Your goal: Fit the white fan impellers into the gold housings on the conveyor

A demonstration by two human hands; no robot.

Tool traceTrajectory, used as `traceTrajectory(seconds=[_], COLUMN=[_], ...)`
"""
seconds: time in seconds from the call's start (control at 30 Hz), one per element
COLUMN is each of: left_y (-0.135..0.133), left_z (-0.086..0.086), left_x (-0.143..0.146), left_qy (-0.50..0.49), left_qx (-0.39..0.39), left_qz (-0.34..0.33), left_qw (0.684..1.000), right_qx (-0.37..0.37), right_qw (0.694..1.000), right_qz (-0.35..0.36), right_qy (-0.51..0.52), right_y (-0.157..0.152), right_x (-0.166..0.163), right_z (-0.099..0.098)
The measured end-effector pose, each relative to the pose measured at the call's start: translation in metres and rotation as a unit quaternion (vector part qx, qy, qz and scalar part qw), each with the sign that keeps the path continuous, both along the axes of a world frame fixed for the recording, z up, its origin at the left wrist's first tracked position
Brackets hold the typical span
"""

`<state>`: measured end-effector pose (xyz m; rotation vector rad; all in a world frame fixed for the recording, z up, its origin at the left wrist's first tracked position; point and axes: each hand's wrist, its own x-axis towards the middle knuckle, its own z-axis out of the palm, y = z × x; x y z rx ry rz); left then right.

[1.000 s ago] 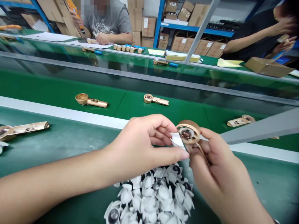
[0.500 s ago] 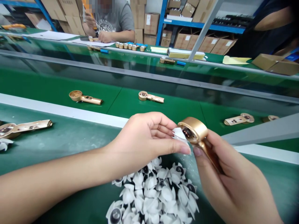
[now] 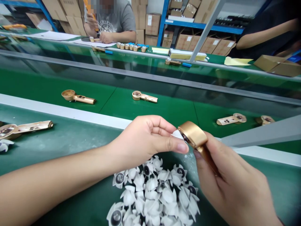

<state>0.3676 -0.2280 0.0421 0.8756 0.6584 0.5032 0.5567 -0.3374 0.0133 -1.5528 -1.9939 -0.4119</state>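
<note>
My left hand [image 3: 150,141] pinches a white fan blade [image 3: 178,134] between thumb and fingers, at the open face of a gold handheld fan housing [image 3: 194,133]. The blade sits partly at the mouth of the round head; how deep it is inside is hidden. My right hand [image 3: 232,179] is wrapped round the gold handle, with the head tilted toward my left hand. Beneath both hands lies a heap of white fan blades [image 3: 152,196], some with dark hubs facing up.
Gold fan housings lie on the green conveyor belt [image 3: 164,110], including one with an open shell [image 3: 144,96]. Another housing [image 3: 30,127] rests on the bench at left. A grey post [image 3: 263,130] slants in at right. Across the line, a person [image 3: 117,23] works with an orange tool.
The fan head has turned, so its opening faces further toward my left hand and less of the inside shows. Belt housings have moved left; those on the far line have shifted right.
</note>
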Motion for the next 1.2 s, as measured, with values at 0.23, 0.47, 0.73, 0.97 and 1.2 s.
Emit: traceTrajectory(seconds=[0.23, 0.47, 0.73, 0.97, 1.2], left_y=[0.002, 0.001, -0.013, -0.027, -0.030], left_z=[-0.008, -0.007, -0.015, -0.012, -0.017], left_x=[0.001, 0.001, 0.004, 0.008, 0.008], left_qy=[0.005, 0.023, 0.020, -0.015, -0.010], left_qx=[-0.025, -0.071, -0.058, -0.105, -0.104], left_qz=[0.004, -0.001, -0.073, -0.056, -0.062], left_qw=[1.000, 0.997, 0.995, 0.993, 0.993], right_qx=[0.003, -0.076, -0.098, -0.049, -0.033], right_qw=[0.999, 0.995, 0.995, 0.996, 0.996], right_qz=[0.039, 0.069, 0.032, 0.035, 0.047], right_qy=[0.003, 0.008, -0.004, -0.064, -0.065], right_y=[0.004, 0.006, 0.004, -0.003, 0.000], right_x=[-0.001, 0.008, -0.003, -0.008, -0.011], right_z=[0.000, 0.014, 0.029, 0.026, 0.027])
